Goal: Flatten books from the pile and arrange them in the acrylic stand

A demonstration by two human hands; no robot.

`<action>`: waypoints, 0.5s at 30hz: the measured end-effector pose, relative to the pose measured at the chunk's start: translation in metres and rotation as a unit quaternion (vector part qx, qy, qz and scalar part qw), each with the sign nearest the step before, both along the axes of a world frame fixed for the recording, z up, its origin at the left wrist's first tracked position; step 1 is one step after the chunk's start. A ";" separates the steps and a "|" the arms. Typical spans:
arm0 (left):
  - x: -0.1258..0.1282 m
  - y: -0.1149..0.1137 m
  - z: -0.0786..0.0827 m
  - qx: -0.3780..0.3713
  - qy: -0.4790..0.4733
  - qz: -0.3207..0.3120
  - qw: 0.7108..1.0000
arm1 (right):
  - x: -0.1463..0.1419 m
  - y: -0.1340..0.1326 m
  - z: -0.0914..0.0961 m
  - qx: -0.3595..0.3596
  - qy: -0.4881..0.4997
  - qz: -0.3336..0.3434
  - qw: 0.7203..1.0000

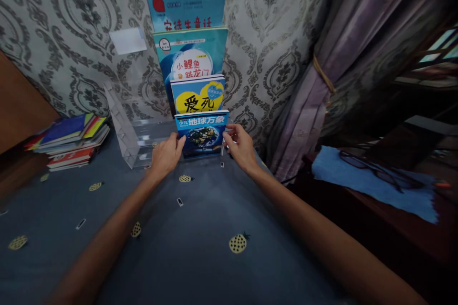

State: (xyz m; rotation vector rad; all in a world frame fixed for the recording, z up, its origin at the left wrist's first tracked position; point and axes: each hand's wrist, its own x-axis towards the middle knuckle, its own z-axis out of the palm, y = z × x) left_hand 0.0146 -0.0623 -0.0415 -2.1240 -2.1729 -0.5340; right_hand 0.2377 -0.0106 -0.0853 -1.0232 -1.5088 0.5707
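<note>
A small blue book (202,137) with a globe on its cover stands upright in the front tier of a clear plastic tiered rack (134,143). My left hand (167,154) grips its left edge, the thumb near the cover and the fingers curled. At the right edge my right hand (240,145) pinches the same book between thumb and fingers. Rising behind it in steps are a yellow and white book (195,97), a teal book with a fish title (193,57) and a taller blue book (189,5). Their lower parts are hidden.
A pile of books (77,138) lies to the left on the dark pineapple-print cloth (200,257). Grey patterned wallpaper (275,38) backs the rack. To the right hang a tied purple curtain (304,105) and, lower, glasses (379,169) on a blue cloth (332,171).
</note>
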 end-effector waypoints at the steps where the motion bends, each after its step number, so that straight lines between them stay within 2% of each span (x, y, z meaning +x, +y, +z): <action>1: -0.002 -0.001 -0.002 0.010 -0.008 -0.009 1.000 | -0.003 -0.003 -0.001 -0.017 0.020 -0.001 1.000; 4: -0.015 -0.004 -0.008 0.061 -0.039 -0.033 0.997 | -0.020 -0.027 -0.008 -0.102 0.076 0.027 0.991; 6: -0.029 -0.006 -0.009 0.111 -0.051 -0.023 0.992 | -0.038 -0.060 -0.012 -0.125 0.058 0.076 0.988; 9: -0.058 -0.005 0.001 0.211 -0.044 0.021 0.976 | -0.079 -0.130 -0.012 -0.122 -0.032 0.231 0.965; 10: -0.070 -0.003 0.007 0.251 -0.040 0.035 0.967 | -0.097 -0.155 -0.011 -0.129 -0.047 0.293 0.946; 12: -0.098 0.000 0.019 0.323 -0.032 0.061 0.944 | -0.137 -0.198 -0.011 -0.180 -0.054 0.435 0.880; 15: -0.146 0.005 0.031 0.414 -0.050 0.128 0.900 | -0.198 -0.240 -0.015 -0.318 -0.007 0.501 0.805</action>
